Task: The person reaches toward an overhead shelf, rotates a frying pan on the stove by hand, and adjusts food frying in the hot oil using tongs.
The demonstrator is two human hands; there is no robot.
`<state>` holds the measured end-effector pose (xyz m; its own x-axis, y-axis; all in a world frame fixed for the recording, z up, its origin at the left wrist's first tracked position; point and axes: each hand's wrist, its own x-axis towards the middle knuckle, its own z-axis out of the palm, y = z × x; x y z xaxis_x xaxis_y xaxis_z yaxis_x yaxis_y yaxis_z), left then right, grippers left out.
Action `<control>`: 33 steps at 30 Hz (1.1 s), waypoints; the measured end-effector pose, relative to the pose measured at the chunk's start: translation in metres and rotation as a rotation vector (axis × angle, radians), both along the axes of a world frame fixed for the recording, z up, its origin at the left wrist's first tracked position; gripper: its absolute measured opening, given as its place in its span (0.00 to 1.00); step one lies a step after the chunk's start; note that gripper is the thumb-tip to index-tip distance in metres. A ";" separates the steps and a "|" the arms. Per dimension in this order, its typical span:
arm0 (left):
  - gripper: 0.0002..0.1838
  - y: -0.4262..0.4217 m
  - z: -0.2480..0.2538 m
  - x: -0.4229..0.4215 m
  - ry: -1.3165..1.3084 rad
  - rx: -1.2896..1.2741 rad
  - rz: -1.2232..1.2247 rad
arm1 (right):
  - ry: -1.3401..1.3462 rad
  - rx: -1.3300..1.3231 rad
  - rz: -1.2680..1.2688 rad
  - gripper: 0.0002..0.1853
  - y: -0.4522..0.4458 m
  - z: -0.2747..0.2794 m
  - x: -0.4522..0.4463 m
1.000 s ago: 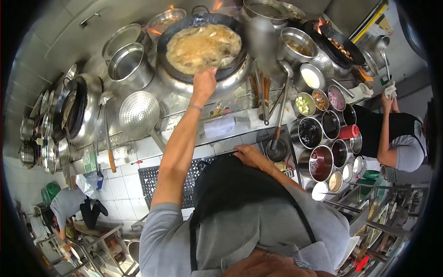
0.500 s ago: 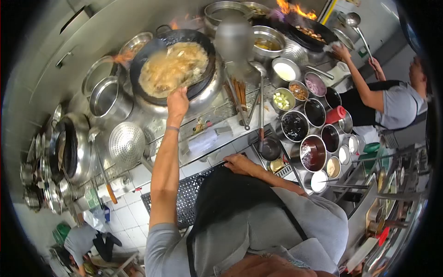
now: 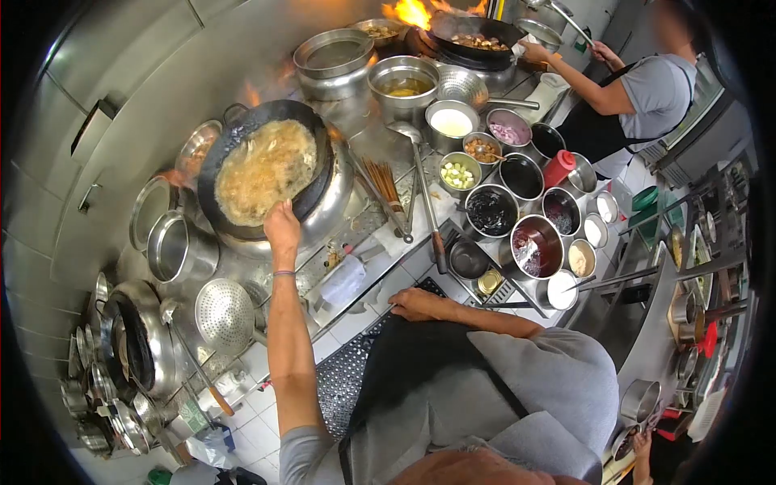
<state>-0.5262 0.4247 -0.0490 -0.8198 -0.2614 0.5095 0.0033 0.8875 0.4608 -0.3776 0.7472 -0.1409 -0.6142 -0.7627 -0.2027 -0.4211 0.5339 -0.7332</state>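
My left hand (image 3: 281, 226) is closed at the near rim of a dark wok (image 3: 212, 184), where its grip covers the rim or handle. Foamy, bubbling golden liquid (image 3: 267, 174) fills much of the wok, with pieces showing in it. The wok rests on a round steel burner ring (image 3: 331, 198). Low in front of my black apron (image 3: 404, 364), by the counter's front edge, my right hand (image 3: 416, 305) has its fingers curled together; whatever is under them is hidden. A long-handled ladle (image 3: 428, 206) lies to the right of the wok, beside a brush of thin sticks (image 3: 382, 179).
Sauce and ingredient pots (image 3: 537, 246) crowd the right side. A co-worker (image 3: 647, 93) stands at another wok (image 3: 477, 34) near tall flames (image 3: 412, 12). A perforated strainer (image 3: 224, 315) and another wok (image 3: 133, 339) are at left. Another person's hand (image 3: 642, 444) shows at lower right.
The view has swung, so the wok appears further left and lower, and the co-worker higher. My left hand stays at the wok's rim. Flames at the far wok have grown, and the co-worker's hand has reached it.
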 end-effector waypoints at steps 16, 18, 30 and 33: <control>0.21 0.005 0.011 0.004 -0.083 0.010 0.015 | 0.019 -0.023 0.016 0.14 -0.001 -0.012 0.005; 0.20 0.000 0.004 0.000 -0.054 -0.024 0.001 | 0.044 -0.044 0.024 0.14 -0.003 -0.016 0.001; 0.18 0.009 0.010 0.003 -0.039 0.000 0.002 | 0.074 -0.058 0.040 0.15 -0.006 -0.020 -0.003; 0.18 0.015 0.013 0.009 -0.080 0.051 0.018 | 0.054 -0.040 0.019 0.15 -0.004 -0.021 -0.002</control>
<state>-0.5173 0.4394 -0.0359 -0.8523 -0.3006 0.4280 -0.0514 0.8625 0.5035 -0.3791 0.7427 -0.1615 -0.6088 -0.7811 -0.1388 -0.4705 0.4964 -0.7295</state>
